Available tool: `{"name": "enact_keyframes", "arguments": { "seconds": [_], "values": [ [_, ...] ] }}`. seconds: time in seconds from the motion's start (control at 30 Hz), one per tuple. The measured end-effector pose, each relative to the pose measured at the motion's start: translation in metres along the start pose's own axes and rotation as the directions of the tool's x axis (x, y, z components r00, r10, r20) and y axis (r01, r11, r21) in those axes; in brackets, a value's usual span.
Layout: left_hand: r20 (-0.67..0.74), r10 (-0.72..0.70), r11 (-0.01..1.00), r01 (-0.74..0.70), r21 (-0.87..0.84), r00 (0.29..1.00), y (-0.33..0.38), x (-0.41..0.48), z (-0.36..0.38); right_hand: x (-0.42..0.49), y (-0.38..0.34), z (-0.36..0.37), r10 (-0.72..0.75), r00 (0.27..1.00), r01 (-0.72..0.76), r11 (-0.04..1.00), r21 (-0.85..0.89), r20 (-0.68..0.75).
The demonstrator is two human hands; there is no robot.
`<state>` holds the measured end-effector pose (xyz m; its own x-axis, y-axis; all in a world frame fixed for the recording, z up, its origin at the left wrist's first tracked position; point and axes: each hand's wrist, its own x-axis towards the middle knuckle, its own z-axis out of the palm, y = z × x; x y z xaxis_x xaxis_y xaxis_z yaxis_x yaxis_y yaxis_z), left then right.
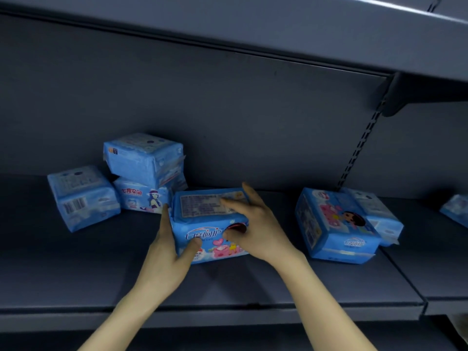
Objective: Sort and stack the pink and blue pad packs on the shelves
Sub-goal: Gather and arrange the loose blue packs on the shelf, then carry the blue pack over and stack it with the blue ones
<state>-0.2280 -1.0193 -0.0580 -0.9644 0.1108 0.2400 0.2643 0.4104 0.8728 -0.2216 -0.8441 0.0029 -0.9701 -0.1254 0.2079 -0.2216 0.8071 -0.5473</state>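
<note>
A blue pad pack (202, 214) stands on the grey shelf (76, 274) in the middle, held between both hands. My left hand (169, 252) grips its left end, thumb across the printed front. My right hand (253, 224) holds its right end, fingers over the top and thumb on the front. Left of it sit three more blue packs: one (83, 198) standing alone, and one (144, 158) stacked tilted on another (141, 196). To the right, a blue pack (334, 226) leans against a second one (374, 211).
The shelf's back panel (228, 110) is close behind the packs. An upper shelf (278, 29) overhangs, with a bracket (395, 97) and slotted upright at right. Another blue pack's corner (455, 209) shows on the neighbouring shelf section at far right.
</note>
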Motion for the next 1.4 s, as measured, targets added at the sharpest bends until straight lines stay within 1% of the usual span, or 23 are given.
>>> {"name": "enact_keyframes", "arguments": {
  "seconds": [0.1,0.23,0.37,0.57,0.77,0.83,1.0,1.13,1.4],
  "values": [
    [0.019,0.015,0.998,-0.014,-0.059,1.000,-0.004,0.003,0.001,0.000,-0.001,0.002,-0.034,0.999,0.034,0.999,-0.036,-0.001],
    [0.028,0.033,0.995,-0.030,-0.095,0.999,-0.009,0.005,0.002,-0.001,-0.001,0.003,-0.071,0.997,0.071,0.995,-0.075,0.005],
    [0.040,0.025,0.989,-0.019,-0.147,0.999,-0.013,0.005,0.003,-0.001,0.002,0.007,-0.102,0.993,0.099,0.994,-0.051,-0.061],
    [0.029,0.034,0.969,-0.025,-0.245,0.999,-0.012,0.006,0.003,-0.001,0.005,0.008,-0.084,0.990,0.079,0.996,-0.044,-0.109],
    [0.004,0.045,0.967,-0.043,-0.250,0.999,-0.011,0.000,-0.009,-0.005,-0.006,0.016,-0.055,0.984,0.041,0.996,-0.084,-0.172],
    [0.000,0.046,0.966,-0.045,-0.255,0.999,-0.012,-0.003,-0.018,-0.007,-0.016,0.017,-0.039,0.986,0.026,0.996,-0.087,-0.163],
    [0.000,0.036,0.967,-0.035,-0.254,0.999,-0.014,-0.016,-0.052,-0.010,-0.052,0.022,-0.065,0.984,0.049,0.994,-0.094,-0.168],
    [-0.039,0.023,0.971,-0.031,-0.237,0.999,-0.019,-0.029,-0.089,-0.014,-0.087,0.034,-0.090,0.982,0.080,0.995,-0.065,-0.167],
    [-0.127,-0.038,0.979,0.011,-0.206,0.991,-0.033,-0.075,-0.177,-0.017,-0.172,0.078,-0.180,0.980,0.175,0.982,-0.068,-0.084]
  ]
}}
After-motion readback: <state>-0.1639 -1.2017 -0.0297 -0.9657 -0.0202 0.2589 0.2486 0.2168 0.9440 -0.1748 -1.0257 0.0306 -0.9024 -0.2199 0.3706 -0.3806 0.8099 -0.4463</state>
